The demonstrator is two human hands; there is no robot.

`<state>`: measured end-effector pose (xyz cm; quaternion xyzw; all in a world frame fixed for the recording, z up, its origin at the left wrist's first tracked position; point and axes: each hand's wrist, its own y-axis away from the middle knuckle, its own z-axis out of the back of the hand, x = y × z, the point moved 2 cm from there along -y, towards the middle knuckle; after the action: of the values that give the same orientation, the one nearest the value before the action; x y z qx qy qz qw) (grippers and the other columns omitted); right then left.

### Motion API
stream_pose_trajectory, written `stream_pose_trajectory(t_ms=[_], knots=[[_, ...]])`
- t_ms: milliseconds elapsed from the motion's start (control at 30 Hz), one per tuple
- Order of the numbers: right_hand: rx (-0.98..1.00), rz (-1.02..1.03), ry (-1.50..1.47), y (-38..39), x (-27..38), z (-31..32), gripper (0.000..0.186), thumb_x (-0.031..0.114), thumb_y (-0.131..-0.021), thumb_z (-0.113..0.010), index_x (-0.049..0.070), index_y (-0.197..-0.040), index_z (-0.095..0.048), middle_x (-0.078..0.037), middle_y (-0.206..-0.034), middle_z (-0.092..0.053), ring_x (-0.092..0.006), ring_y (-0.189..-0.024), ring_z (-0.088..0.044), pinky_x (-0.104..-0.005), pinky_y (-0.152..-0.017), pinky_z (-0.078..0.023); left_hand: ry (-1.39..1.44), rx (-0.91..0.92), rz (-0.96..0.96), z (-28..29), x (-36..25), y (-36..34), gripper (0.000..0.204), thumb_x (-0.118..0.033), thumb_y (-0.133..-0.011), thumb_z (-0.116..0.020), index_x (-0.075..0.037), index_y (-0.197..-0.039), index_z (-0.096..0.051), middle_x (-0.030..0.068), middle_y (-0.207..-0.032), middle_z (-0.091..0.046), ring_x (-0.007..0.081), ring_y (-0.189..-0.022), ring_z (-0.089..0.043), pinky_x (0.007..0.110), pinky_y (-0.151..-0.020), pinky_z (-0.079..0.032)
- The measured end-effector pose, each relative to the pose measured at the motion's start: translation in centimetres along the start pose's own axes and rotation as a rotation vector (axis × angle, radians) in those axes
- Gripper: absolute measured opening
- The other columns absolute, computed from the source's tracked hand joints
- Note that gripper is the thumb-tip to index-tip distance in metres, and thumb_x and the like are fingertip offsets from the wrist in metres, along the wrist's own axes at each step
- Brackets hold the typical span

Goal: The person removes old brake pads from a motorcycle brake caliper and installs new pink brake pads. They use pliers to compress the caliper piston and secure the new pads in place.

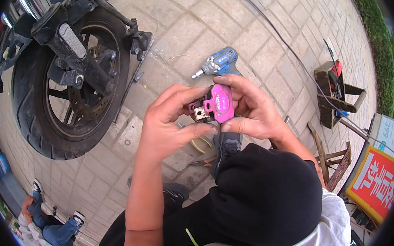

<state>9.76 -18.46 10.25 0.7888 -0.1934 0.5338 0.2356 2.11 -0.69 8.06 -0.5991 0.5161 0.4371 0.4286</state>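
Note:
Both my hands hold a small pink brake pad (pixel 220 103) with a metal backing clip (pixel 201 113) in front of me, above the paved ground. My left hand (pixel 169 125) pinches the clip side from the left with thumb and fingers. My right hand (pixel 251 109) wraps the pad from the right and top. A second pad seems stacked behind the pink one; I cannot tell for sure. A motorcycle rear wheel (pixel 65 94) with its brake disc stands to the left.
A blue cordless impact driver (pixel 219 63) lies on the pavers beyond my hands. A black cable (pixel 278 34) runs across the ground. Wooden stools (pixel 336 92) stand at right, near a red sign (pixel 377 181). Another person's legs (pixel 54 227) show at lower left.

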Motion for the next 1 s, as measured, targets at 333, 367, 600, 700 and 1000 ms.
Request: stream_pose_trajectory(t_ms=[333, 367, 600, 700, 1000], knots=[[-0.068, 0.058, 0.198, -0.3, 0.2, -0.2, 0.068, -0.002, -0.074, -0.079, -0.003, -0.135, -0.048, -0.013, -0.111, -0.065, -0.0162, -0.093, -0.065, -0.0313, -0.083, -0.055, -0.083, -0.02, -0.041, 0.0, -0.6, 0.2, 0.068, -0.005, -0.06, -0.087, -0.004, -0.124, -0.064, 0.0055, -0.1, -0.062, 0.0142, -0.088, -0.061, 0.027, -0.075, -0.051], [-0.075, 0.066, 0.212, -0.3, 0.3, -0.2, 0.068, -0.002, -0.074, -0.079, -0.003, -0.135, -0.048, -0.013, -0.11, -0.066, -0.0159, -0.092, -0.066, -0.031, -0.082, -0.055, -0.108, -0.01, -0.05, 0.0, -0.6, 0.2, 0.069, -0.005, -0.06, -0.087, -0.005, -0.124, -0.064, 0.0056, -0.101, -0.062, 0.0144, -0.089, -0.061, 0.027, -0.076, -0.051], [-0.119, 0.11, 0.291, 0.0, 0.5, -0.2, 0.067, -0.001, -0.073, -0.08, -0.003, -0.133, -0.051, -0.011, -0.105, -0.067, -0.0138, -0.085, -0.066, -0.0285, -0.077, -0.055, -0.192, 0.066, -0.119, -0.3, -0.8, 0.1, 0.072, -0.013, -0.07, -0.084, -0.003, -0.135, -0.054, 0.0088, -0.107, -0.058, 0.0176, -0.095, -0.057, 0.029, -0.082, -0.048], [-0.169, 0.149, 0.366, 0.1, 0.4, -0.3, 0.066, 0.0, -0.072, -0.081, -0.003, -0.131, -0.052, -0.011, -0.104, -0.067, -0.0129, -0.082, -0.065, -0.0287, -0.074, -0.055, -0.249, 0.008, -0.13, -1.1, -0.6, 0.3, 0.066, -0.018, -0.083, -0.074, 0.001, -0.14, -0.046, 0.0117, -0.108, -0.055, 0.0207, -0.096, -0.056, 0.031, -0.082, -0.047], [-0.24, 0.584, 0.965, 0.2, 0.3, -0.2, 0.07, 0.004, -0.068, -0.083, -0.001, -0.131, -0.052, -0.014, -0.098, -0.065, -0.0249, -0.081, -0.065, -0.0325, -0.069, -0.053, -0.516, -0.246, -0.083, -4.4, -1.2, 0.9, 0.044, -0.011, -0.101, -0.043, 0.01, -0.139, -0.04, 0.0163, -0.112, -0.052, 0.0227, -0.1, -0.054, 0.031, -0.087, -0.045]])
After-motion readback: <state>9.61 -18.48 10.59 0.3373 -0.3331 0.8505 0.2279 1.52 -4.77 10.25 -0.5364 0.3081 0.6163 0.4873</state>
